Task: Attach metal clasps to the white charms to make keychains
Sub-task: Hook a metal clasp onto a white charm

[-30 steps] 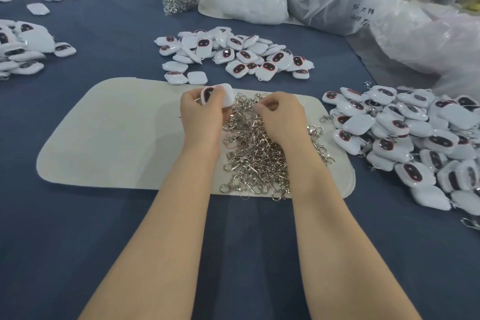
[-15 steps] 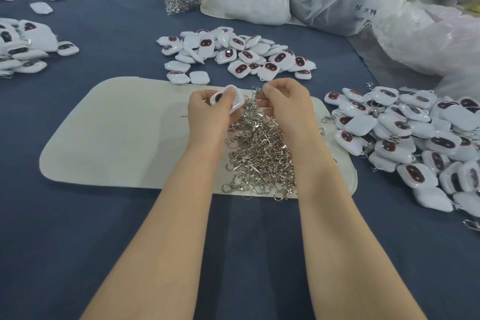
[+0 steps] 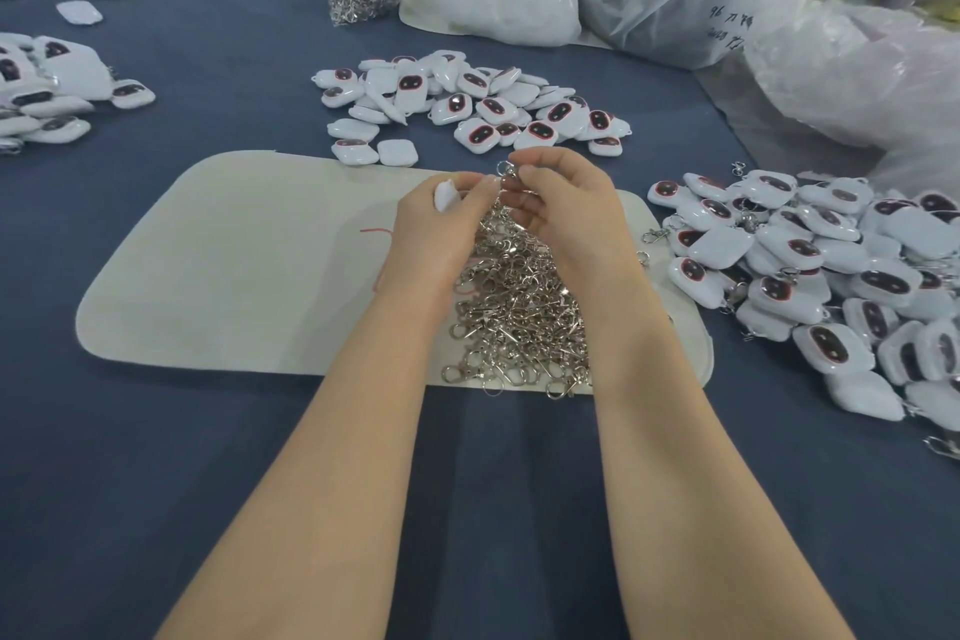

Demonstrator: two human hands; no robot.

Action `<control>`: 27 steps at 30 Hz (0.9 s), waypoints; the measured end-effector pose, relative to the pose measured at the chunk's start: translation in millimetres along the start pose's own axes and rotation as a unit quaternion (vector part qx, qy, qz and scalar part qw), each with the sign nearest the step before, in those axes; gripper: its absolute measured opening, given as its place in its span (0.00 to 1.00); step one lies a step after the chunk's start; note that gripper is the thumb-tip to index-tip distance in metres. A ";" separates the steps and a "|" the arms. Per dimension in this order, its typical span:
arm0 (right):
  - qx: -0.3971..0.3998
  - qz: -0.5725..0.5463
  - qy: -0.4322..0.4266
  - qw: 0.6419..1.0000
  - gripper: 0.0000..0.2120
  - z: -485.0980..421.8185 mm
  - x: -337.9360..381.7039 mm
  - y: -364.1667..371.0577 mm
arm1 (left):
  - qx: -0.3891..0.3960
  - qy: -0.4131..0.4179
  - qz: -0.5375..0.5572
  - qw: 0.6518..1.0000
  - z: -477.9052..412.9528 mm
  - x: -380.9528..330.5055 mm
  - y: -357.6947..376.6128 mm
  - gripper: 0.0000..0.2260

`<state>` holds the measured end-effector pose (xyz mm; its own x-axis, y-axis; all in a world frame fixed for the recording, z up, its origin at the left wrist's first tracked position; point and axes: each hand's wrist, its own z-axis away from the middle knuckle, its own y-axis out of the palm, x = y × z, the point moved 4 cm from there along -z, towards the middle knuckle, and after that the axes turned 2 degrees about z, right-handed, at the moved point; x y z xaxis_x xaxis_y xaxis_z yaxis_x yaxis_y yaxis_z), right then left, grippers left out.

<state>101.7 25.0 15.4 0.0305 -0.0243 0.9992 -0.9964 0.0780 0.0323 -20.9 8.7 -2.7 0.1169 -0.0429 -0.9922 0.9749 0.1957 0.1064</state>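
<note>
The blue tabletop point(image 3: 156, 483) carries a cream mat point(image 3: 234, 276) under both grips. A heap of metal clasps point(image 3: 519, 317) lies just below them, with loose white charms point(image 3: 467, 104) beyond. The left grip point(image 3: 436, 234) curls round one charm point(image 3: 445, 197). Just beside it, the right grip point(image 3: 571, 213) pinches a single clasp point(image 3: 506, 172).

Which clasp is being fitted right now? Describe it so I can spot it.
On the cream mat lies a heap of metal clasps, and both hands meet above its far end. The left hand grips a white charm; the right hand pinches the clasp. It alone is held up off the heap, ring uppermost.
</note>
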 end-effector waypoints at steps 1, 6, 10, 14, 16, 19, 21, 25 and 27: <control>0.007 0.004 -0.004 1.000 0.09 0.1 0.2 0.9 | 0.002 0.010 -0.005 1.000 0.0 -0.8 0.5 0.01; 0.018 0.045 -0.020 0.999 0.10 0.9 -0.1 3.9 | -0.030 0.064 -0.064 0.995 1.3 -6.0 0.5 0.03; -0.001 0.094 -0.040 0.995 0.09 1.8 0.9 3.5 | -0.051 0.058 -0.070 0.995 -1.3 -3.4 -0.7 0.08; -0.030 0.189 -0.057 0.980 0.11 2.9 1.3 4.4 | -0.080 0.048 -0.063 0.994 -3.8 -0.8 -2.2 0.04; -0.023 0.233 -0.072 0.970 0.09 3.8 1.7 6.5 | -0.092 0.052 -0.065 0.992 -3.9 -1.5 -3.0 0.03; -0.023 0.269 -0.101 0.957 0.05 4.4 2.1 8.7 | -0.109 0.064 -0.067 0.990 -4.0 -2.0 -4.7 0.07; -0.020 0.256 -0.113 0.960 0.03 5.4 2.5 11.3 | -0.113 0.084 -0.083 0.987 -2.8 -3.6 -4.9 0.10; -0.001 0.254 -0.137 0.958 0.03 7.7 3.4 19.3 | -0.113 0.123 -0.111 0.980 -0.2 -7.2 -4.6 0.06; -0.002 0.259 -0.137 0.956 0.04 7.5 2.4 20.6 | -0.115 0.137 -0.119 0.977 0.5 -8.5 -5.3 0.04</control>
<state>80.7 19.1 18.3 -0.4897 -0.2421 0.8376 -0.8717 0.1533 -0.4654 -26.9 7.5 5.2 -0.1933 0.1429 -0.9707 0.8966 0.4275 -0.1156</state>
